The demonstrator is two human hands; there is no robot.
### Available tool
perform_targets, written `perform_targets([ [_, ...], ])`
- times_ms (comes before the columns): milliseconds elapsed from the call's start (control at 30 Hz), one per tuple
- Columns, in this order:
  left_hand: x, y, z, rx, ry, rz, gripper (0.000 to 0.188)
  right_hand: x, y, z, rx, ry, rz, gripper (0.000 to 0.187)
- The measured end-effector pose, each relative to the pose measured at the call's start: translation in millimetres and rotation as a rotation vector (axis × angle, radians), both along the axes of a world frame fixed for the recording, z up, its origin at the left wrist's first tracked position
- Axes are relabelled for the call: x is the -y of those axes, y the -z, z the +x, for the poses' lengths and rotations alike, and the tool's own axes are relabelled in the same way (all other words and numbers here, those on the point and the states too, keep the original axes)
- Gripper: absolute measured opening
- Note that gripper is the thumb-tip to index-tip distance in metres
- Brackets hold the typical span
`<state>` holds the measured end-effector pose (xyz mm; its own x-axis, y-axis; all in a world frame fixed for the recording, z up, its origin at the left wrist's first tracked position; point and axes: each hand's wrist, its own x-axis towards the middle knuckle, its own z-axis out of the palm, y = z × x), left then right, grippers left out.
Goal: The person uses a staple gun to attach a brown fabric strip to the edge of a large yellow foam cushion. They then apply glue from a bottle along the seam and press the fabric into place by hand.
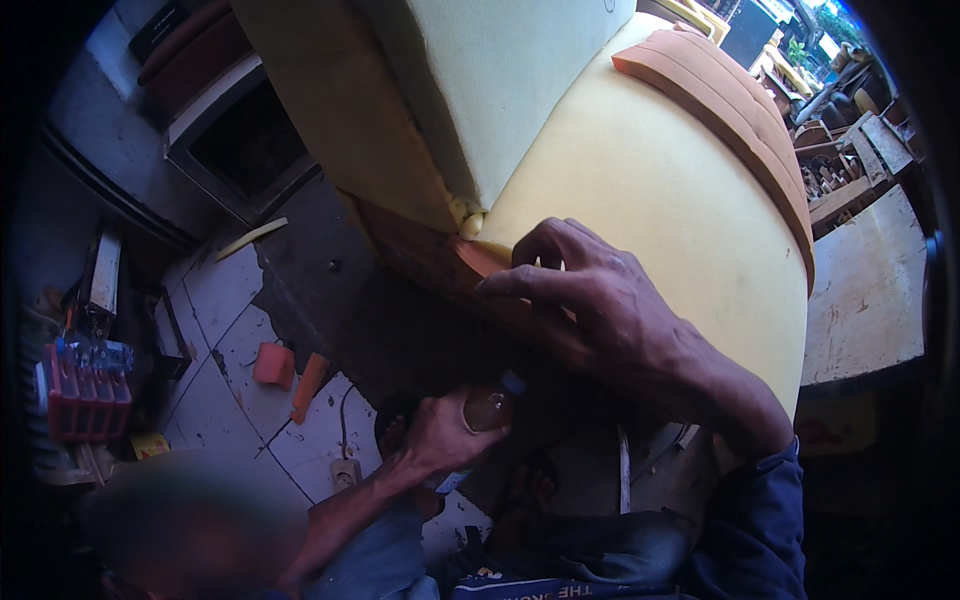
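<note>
My right hand [600,295], its arm in a dark blue sleeve, reaches in from the lower right. Its bent fingers close on the edge of an orange foam strip [478,258] along the lower side of a yellow foam seat [620,170]. The fingertips partly cover the strip. Beside them, an upright foam-covered panel [500,80] meets the seat at a corner with lumpy foam [470,222]. My left hand is out of view. Another person's hand [438,435] grips a bottle [488,407] of brownish liquid with a blue cap, below my right hand.
Another person sits close at lower left. Orange foam scraps [273,365] and a power socket [345,473] lie on the white tiles [225,345]. A red plastic crate [88,395] stands at left. A curved orange foam piece [715,90] lies on the seat's far side; wood clutter [850,170] is beyond.
</note>
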<state>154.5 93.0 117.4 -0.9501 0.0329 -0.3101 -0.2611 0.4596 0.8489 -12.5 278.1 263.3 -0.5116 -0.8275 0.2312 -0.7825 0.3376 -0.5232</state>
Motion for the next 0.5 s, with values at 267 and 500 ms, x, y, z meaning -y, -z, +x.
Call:
perform_targets([
  [267, 5, -16, -12, -0.228, 0.22, 0.057, 0.044, 65, 25, -57, -0.196, 0.018, 0.355, 0.029],
  [500, -5, -15, -37, -0.454, 0.224, 0.069, 0.047, 69, 19, -60, -0.167, -0.039, 0.463, 0.026],
])
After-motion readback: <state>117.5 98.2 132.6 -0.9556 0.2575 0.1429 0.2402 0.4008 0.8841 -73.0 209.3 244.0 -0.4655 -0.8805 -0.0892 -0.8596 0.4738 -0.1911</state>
